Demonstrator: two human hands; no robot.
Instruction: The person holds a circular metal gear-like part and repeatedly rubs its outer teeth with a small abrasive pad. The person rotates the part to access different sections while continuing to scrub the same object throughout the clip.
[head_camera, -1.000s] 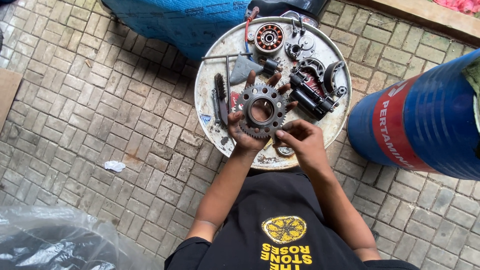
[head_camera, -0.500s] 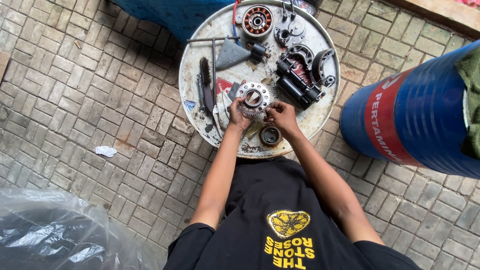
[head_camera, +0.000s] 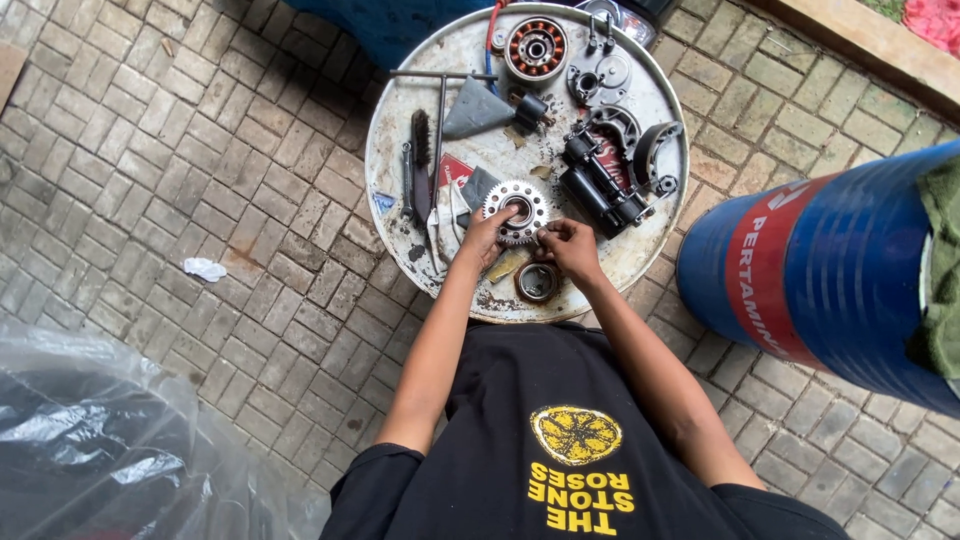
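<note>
1. The left hand (head_camera: 487, 238) and the right hand (head_camera: 568, 245) both close on a toothed gear wheel (head_camera: 516, 211), which lies flat near the front middle of the round white drum top (head_camera: 640, 262) that serves as the table. The left grip pinches the wheel's near-left rim; the right grip works with its fingertips at the near-right edge, just by the hub.

2. To do this well, I judge, the wheel should be kept flat and steady with the left hand while the right fingers work at the centre, so that no small part springs loose among the clutter (there is plenty of it).

3. Just in front of the hands sits a dark ring-shaped part (head_camera: 537, 282), apart from the wheel. To the left lie a wire brush (head_camera: 421, 165) and a long T-handle wrench (head_camera: 440, 120); to the right is a black motor-like part (head_camera: 600, 190), and at the far side a copper-wound stator (head_camera: 536, 47).

4. A blue barrel (head_camera: 840, 270) stands to the right on the brick paving (head_camera: 200, 150).

5. Against the picture from a second ago, the wheel is no longer lifted and tilted toward the camera: it now lies low on the table, looking smaller, with the hands brought close around it.
</note>
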